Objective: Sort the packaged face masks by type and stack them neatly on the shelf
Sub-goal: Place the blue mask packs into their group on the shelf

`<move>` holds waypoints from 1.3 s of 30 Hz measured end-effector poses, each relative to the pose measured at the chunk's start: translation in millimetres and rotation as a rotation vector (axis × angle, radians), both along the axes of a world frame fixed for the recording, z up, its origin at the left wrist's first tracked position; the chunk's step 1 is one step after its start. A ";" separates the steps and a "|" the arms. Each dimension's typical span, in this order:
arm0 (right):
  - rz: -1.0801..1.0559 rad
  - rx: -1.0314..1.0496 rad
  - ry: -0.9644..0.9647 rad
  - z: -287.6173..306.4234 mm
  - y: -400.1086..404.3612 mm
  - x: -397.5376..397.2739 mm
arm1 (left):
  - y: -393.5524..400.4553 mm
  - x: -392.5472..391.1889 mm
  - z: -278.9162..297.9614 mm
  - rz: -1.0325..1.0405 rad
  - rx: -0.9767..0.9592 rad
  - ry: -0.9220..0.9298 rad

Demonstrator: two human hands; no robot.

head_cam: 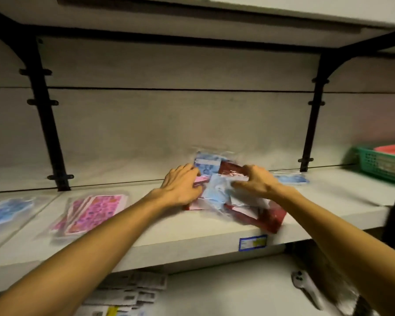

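1. Head cam is pretty motion-blurred, so take the fine detail with a grain of salt. Your landmark is the mixed pile (226, 192) of packaged masks in the middle of the shelf (173, 233).

2. Your left hand (183, 187) sits on the left edge of the pile, fingers curled down onto the packs there. Looks more like pinning the heap than lifting, but I can't tell whether it's truly gripping one.

3. Your right hand (253, 182) is on top of the pile, thumb and fingers closed on a crinkly clear pack, probably the light blue pack (217, 189). Blur makes it hard to say exactly which.

4. Dark red packs (262, 218) stick out from under the pile toward the front edge of the shelf, one corner hanging just over the lip. Watch that, it could slide off if you tug.

5. Left of the pile, the pink stack (91, 213) is already fanned together. Further left there's a blue pack (7, 212), so sorting is clearly underway.

6. Right of the pile, near the back wall, lies a single blue pack (291, 179), and further right is a green basket (379, 165).

7. My guess is one hand steadies so the slippery wrappers don't drag each other.
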State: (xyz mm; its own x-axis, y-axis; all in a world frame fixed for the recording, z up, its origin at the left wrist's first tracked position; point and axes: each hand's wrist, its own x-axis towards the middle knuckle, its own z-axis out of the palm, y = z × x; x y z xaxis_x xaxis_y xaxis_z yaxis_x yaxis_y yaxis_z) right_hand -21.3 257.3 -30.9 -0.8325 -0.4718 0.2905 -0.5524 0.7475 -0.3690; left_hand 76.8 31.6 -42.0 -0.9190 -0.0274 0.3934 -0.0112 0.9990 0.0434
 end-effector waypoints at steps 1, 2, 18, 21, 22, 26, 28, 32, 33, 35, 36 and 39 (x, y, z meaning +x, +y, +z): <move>0.033 0.006 -0.068 -2.1 11.2 -8.3 | 10.0 -11.4 -0.1 -0.008 0.000 -0.022; 0.057 0.026 -0.145 -5.3 20.6 -16.0 | 19.2 -21.9 -0.6 -0.015 0.008 -0.039; 0.245 -0.306 -0.144 -42.6 61.8 -76.7 | 64.0 -57.4 -19.5 0.089 0.133 -0.044; 0.289 -0.443 -0.195 -38.1 64.0 -80.7 | 64.0 -59.3 -11.6 0.098 0.103 -0.001; 0.290 -0.421 -0.178 -36.0 64.5 -79.7 | 62.5 -59.8 -9.2 0.101 0.096 -0.006; 0.299 -0.211 0.172 -38.5 69.8 -68.3 | 58.6 -56.1 -5.2 0.076 0.051 -0.005; 0.339 -0.145 0.138 -39.0 76.4 -57.7 | 61.1 -51.4 -6.8 0.008 0.085 0.004; 0.426 0.031 0.090 -42.6 91.9 -43.5 | 64.3 -38.4 -11.8 -0.020 0.061 -0.164; 0.432 0.064 0.087 -42.8 95.0 -42.0 | 62.9 -36.4 -12.7 -0.020 0.031 -0.183; 0.428 0.100 0.102 -42.4 98.8 -41.5 | 59.5 -34.9 -11.6 -0.017 0.049 -0.203; 0.431 0.100 0.126 -42.8 99.7 -41.2 | 58.5 -34.0 -10.2 -0.018 0.080 -0.212; 0.445 -0.020 0.156 -45.7 104.0 -41.3 | 57.8 -32.6 -5.9 -0.029 0.086 -0.201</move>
